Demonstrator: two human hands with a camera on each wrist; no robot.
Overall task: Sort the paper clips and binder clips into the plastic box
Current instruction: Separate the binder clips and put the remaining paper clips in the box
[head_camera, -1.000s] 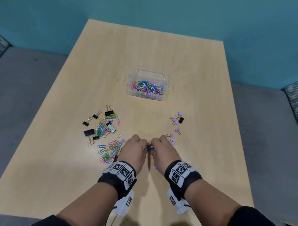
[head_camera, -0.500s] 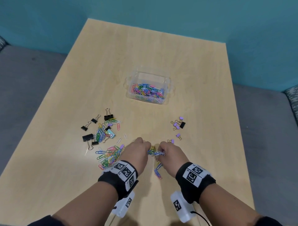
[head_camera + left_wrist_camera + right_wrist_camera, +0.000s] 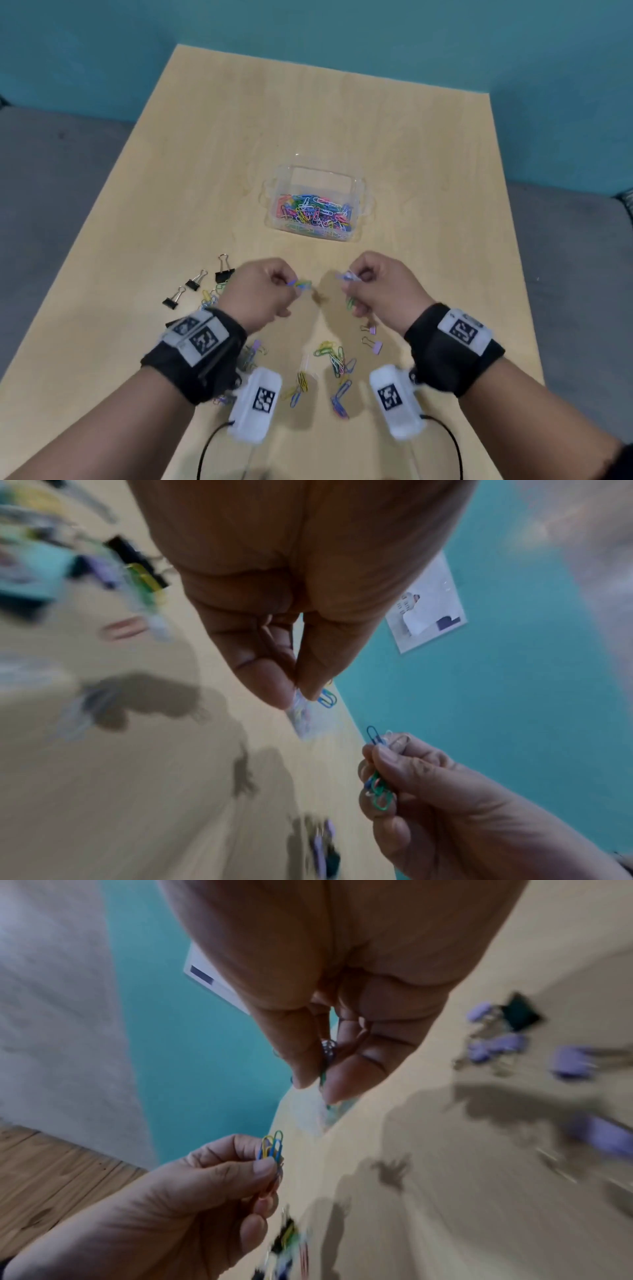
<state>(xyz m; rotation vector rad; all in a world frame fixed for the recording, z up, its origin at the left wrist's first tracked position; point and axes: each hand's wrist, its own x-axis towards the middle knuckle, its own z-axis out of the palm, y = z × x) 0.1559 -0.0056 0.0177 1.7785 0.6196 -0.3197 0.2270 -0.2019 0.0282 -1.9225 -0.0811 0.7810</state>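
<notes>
The clear plastic box [image 3: 359, 192] stands mid-table with many coloured paper clips [image 3: 313, 214] inside. My left hand [image 3: 263, 291] is lifted above the table and pinches a few paper clips [image 3: 301, 284], blue and yellow ones in the right wrist view [image 3: 272, 1146]. My right hand [image 3: 376, 287] is also raised and pinches its own bunch of paper clips [image 3: 347, 277], blue and green in the left wrist view [image 3: 378, 791]. Both hands hang just in front of the box. Loose paper clips [image 3: 334, 363] lie on the table between my wrists.
Black binder clips [image 3: 224, 272] and more paper clips lie at the left, partly hidden by my left wrist. Small purple binder clips [image 3: 373, 346] lie under my right wrist. The wooden table [image 3: 342, 120] ends at a teal wall behind.
Both hands have risen off the table with paper clips, moved apart and gone forward toward the box. A scatter of clips now shows where they were.
</notes>
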